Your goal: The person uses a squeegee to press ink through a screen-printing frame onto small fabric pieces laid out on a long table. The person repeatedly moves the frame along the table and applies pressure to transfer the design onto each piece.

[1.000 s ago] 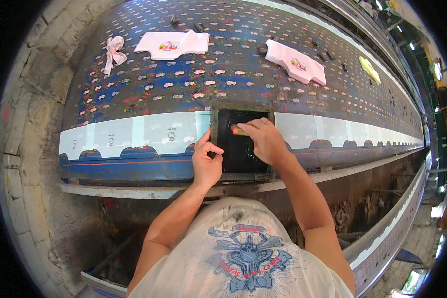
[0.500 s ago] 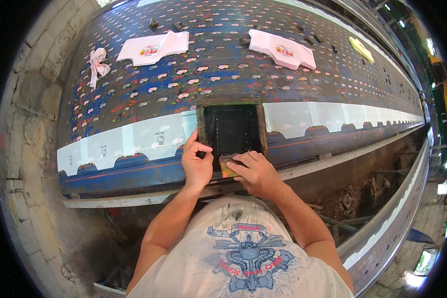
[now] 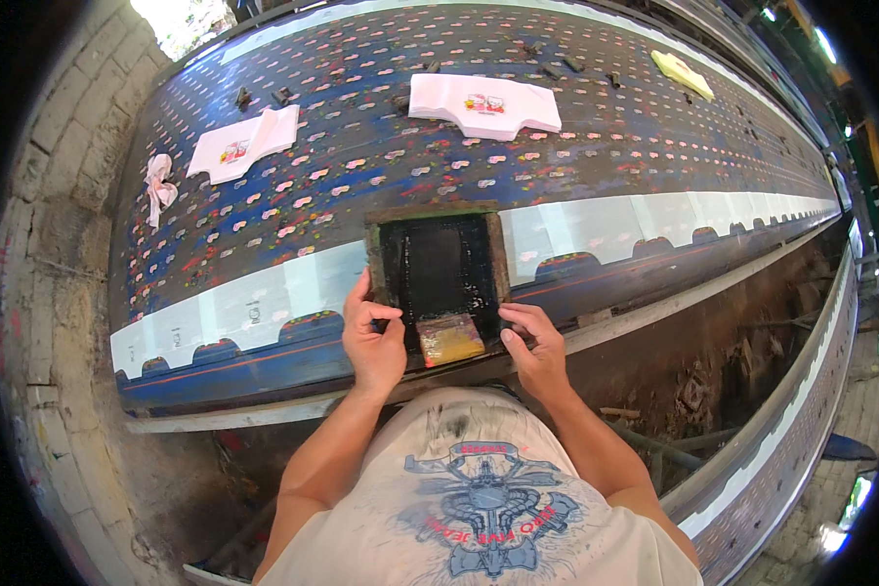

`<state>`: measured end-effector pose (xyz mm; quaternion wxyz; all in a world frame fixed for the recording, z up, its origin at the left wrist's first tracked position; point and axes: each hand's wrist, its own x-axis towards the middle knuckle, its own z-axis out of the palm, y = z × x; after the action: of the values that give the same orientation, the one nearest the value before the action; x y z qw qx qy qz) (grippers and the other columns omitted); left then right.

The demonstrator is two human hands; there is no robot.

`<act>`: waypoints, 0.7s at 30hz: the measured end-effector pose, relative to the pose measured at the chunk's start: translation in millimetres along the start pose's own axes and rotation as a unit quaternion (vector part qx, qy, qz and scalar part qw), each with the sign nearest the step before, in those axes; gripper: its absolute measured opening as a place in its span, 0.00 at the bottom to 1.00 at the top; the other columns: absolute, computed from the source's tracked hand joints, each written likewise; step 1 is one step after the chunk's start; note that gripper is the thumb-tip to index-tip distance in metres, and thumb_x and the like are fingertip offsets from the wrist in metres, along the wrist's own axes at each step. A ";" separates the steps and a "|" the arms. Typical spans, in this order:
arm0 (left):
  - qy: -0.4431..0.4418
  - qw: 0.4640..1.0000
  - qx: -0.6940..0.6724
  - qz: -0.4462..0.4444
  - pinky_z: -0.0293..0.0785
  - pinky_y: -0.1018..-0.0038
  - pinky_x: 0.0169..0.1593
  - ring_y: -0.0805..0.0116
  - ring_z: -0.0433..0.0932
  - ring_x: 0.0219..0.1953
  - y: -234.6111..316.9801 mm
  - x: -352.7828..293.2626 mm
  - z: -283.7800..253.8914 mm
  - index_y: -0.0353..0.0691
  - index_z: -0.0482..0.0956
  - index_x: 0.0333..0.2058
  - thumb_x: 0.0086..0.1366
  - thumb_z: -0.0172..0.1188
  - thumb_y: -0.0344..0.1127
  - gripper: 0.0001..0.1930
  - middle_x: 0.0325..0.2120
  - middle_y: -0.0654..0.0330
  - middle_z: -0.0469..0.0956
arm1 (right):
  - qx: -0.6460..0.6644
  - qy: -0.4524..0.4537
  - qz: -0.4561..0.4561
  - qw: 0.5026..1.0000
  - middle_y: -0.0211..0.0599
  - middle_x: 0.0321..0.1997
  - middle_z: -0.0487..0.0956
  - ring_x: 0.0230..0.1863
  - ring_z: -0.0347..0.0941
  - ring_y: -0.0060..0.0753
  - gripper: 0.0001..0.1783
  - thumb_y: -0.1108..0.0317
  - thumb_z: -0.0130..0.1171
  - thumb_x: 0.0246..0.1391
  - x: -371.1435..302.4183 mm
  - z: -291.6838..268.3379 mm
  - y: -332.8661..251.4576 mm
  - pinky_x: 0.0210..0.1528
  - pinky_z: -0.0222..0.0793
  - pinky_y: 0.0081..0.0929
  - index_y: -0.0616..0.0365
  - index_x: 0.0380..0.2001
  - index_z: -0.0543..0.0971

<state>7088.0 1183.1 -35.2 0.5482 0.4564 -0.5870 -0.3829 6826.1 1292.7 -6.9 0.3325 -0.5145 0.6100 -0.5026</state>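
A screen-printing frame [image 3: 503, 256] with a dark mesh sits at the near edge of the long table, over the row of pale pieces. My left hand [image 3: 374, 337] is closed on its left side, index finger along the edge. On the opposite side, my right hand [image 3: 535, 347] grips the lower right edge with bent fingers. A squeegee [image 3: 451, 340], yellowish and paint-stained, lies inside the near end of the frame, with neither hand on it. Left of the frame, pale cut fabric pieces [image 3: 227, 311] overlap in a row, some bearing small dark figure prints.
Two stacks of pink cut fabric, one at left [image 3: 254, 145] and one at centre [image 3: 483, 105], rest on the paint-spotted table [image 3: 342, 117]. A crumpled pink cloth [image 3: 159, 190] and a yellow piece [image 3: 682, 75] lie farther out. A wooden rail [image 3: 645, 317] borders the near side.
My right hand has let go of the squeegee and taken the frame's right side. The frame has shifted right along the row, and my view has moved right with it.
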 end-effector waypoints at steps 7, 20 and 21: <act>0.008 0.999 -0.017 -0.033 0.60 0.56 0.84 0.43 0.69 0.82 -10.4 -17.1 100.3 0.41 0.85 0.37 0.60 0.62 0.09 0.17 0.78 0.36 0.71 | -0.131 0.029 -0.087 0.987 0.48 0.65 0.87 0.67 0.82 0.53 0.18 0.76 0.70 0.67 19.2 -86.6 23.0 0.71 0.76 0.46 0.60 0.59 0.90; 0.016 0.993 -0.072 -0.098 0.66 0.60 0.80 0.52 0.74 0.80 -12.1 -20.8 126.5 0.39 0.85 0.36 0.61 0.66 0.11 0.13 0.80 0.38 0.72 | -0.281 -0.252 -0.299 0.877 0.47 0.64 0.84 0.67 0.80 0.55 0.25 0.71 0.74 0.57 60.2 -92.2 -13.6 0.69 0.76 0.51 0.58 0.59 0.87; 0.017 0.993 -0.067 -0.100 0.67 0.60 0.80 0.51 0.74 0.80 -12.7 -20.5 126.3 0.40 0.85 0.36 0.61 0.66 0.11 0.13 0.80 0.38 0.72 | -0.291 -0.257 -0.298 0.872 0.47 0.63 0.84 0.65 0.80 0.55 0.24 0.72 0.71 0.58 63.3 -89.5 -14.8 0.68 0.77 0.51 0.60 0.60 0.87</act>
<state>6963.6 1192.7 -66.7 0.5465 0.4818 -0.5021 -0.4659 6732.1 1256.6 38.8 0.1476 -0.8565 0.4394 -0.2272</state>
